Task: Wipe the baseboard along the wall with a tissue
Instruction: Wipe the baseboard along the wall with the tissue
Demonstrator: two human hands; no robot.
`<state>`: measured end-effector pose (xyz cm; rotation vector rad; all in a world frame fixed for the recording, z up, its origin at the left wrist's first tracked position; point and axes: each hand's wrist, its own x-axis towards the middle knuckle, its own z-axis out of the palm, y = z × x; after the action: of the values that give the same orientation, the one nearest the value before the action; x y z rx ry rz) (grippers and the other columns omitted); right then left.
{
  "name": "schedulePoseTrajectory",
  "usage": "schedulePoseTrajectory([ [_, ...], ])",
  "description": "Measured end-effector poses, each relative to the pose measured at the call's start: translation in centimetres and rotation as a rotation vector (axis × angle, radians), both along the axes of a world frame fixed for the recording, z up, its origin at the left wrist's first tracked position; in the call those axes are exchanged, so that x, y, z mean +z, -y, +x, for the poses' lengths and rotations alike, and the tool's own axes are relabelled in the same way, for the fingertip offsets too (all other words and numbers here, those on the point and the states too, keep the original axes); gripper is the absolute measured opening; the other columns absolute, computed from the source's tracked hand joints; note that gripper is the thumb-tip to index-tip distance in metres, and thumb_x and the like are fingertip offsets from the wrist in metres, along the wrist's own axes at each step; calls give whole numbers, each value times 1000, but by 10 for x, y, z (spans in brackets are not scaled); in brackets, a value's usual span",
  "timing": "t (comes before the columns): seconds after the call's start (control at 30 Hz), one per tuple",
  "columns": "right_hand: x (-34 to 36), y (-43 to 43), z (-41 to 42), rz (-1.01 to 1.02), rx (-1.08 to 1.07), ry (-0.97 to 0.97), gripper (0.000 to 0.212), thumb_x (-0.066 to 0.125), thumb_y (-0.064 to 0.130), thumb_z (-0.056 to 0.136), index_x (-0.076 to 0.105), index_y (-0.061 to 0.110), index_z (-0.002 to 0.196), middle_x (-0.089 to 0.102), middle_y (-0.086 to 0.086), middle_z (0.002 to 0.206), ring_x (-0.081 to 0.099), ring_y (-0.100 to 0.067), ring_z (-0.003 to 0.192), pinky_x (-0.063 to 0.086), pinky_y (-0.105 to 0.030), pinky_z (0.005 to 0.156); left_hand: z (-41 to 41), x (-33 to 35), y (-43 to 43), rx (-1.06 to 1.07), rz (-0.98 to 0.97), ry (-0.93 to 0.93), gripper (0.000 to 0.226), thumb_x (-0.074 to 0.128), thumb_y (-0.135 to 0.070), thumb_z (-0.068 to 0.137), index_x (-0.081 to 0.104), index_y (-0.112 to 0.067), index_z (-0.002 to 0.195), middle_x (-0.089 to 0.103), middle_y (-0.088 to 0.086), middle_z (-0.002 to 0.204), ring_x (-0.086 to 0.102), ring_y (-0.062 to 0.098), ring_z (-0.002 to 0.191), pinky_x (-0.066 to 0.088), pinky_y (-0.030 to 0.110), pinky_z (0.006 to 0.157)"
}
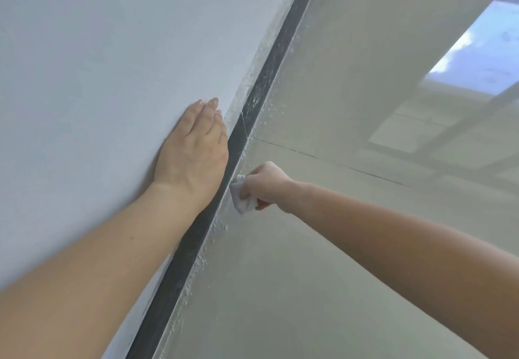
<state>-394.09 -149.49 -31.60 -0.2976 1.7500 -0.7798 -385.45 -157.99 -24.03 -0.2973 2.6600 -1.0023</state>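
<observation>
A dark grey baseboard (264,83) runs diagonally from the lower left to the top right, between the white wall and the glossy floor. My right hand (265,184) is closed around a crumpled white tissue (241,196), which presses against the baseboard's lower edge where it meets the floor. My left hand (193,148) lies flat on the wall just above the baseboard, fingers together and stretched out, holding nothing. White specks and smears show on the baseboard further along.
The white wall (98,64) fills the left side. The pale glossy floor (323,274) has a thin seam line and small white flecks along the baseboard. A bright window reflection (483,36) lies on the floor at the upper right.
</observation>
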Motion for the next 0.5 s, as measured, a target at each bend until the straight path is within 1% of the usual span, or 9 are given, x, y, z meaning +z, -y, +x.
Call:
schedulePoseTrajectory([
  [0.1, 41, 11, -45, 53, -37, -116, 14, 47, -3, 74, 56, 6, 68, 55, -4, 36, 51, -23, 58, 43, -20, 55, -6, 27, 1, 15, 26, 35, 60, 13, -13, 89, 6, 5, 146, 8, 18, 156, -6, 34, 144, -8, 45, 115],
  [0.13, 59, 14, -57, 68, -46, -144, 12, 50, -3, 76, 57, 5, 70, 53, -1, 32, 53, -23, 57, 43, -15, 48, -8, 40, 1, 19, 44, 49, 61, 10, -11, 87, 6, 5, 146, 8, 19, 156, -6, 34, 144, -9, 45, 115],
  [0.2, 95, 23, -77, 65, -16, -182, 16, 50, -3, 80, 52, 6, 68, 51, 4, 28, 51, -14, 46, 37, -10, 36, -11, 64, 2, 12, 71, 64, 60, 11, -10, 88, 7, 5, 146, 7, 19, 156, -6, 35, 144, -8, 45, 115],
  [0.27, 130, 31, -87, 15, 32, -227, 18, 44, -7, 77, 52, 5, 66, 58, -3, 39, 47, -11, 36, 37, -11, 42, -15, 89, 4, 6, 96, 41, 56, 19, -12, 94, 9, 4, 146, 6, 19, 156, -5, 35, 144, -8, 45, 115],
  [0.33, 156, 41, -96, -10, 24, -274, 16, 43, -7, 69, 55, 4, 69, 62, -13, 61, 49, -18, 49, 42, -17, 52, -21, 107, 9, 3, 100, -5, 56, 22, -13, 94, 11, 3, 146, 7, 18, 156, -4, 35, 144, -8, 43, 116],
  [0.37, 166, 47, -101, -15, 55, -301, 17, 43, -5, 67, 56, 5, 70, 63, -14, 68, 49, -20, 56, 44, -19, 55, -25, 114, 12, 4, 97, -25, 56, 23, -13, 94, 12, 3, 146, 8, 18, 156, -3, 34, 145, -7, 42, 116],
  [0.4, 175, 52, -106, -9, 95, -318, 16, 44, -5, 67, 55, 6, 69, 63, -13, 71, 50, -21, 58, 45, -18, 54, -30, 117, 15, 12, 90, -21, 56, 24, -13, 94, 12, 4, 146, 8, 18, 156, -2, 35, 144, -7, 42, 116],
  [0.47, 176, 55, -121, -25, 140, -391, 11, 50, -3, 73, 52, 6, 66, 60, -11, 68, 50, -20, 53, 43, -14, 42, -43, 116, 18, 0, 82, 31, 56, 24, -14, 94, 11, 5, 145, 6, 21, 156, -4, 36, 144, -8, 44, 116],
  [0.5, 171, 53, -130, -25, 150, -433, 17, 53, 1, 79, 49, 7, 64, 56, -9, 65, 48, -19, 52, 42, -16, 39, -51, 112, 20, -3, 63, 54, 57, 24, -14, 94, 9, 7, 145, 3, 22, 155, -5, 38, 144, -8, 44, 115],
])
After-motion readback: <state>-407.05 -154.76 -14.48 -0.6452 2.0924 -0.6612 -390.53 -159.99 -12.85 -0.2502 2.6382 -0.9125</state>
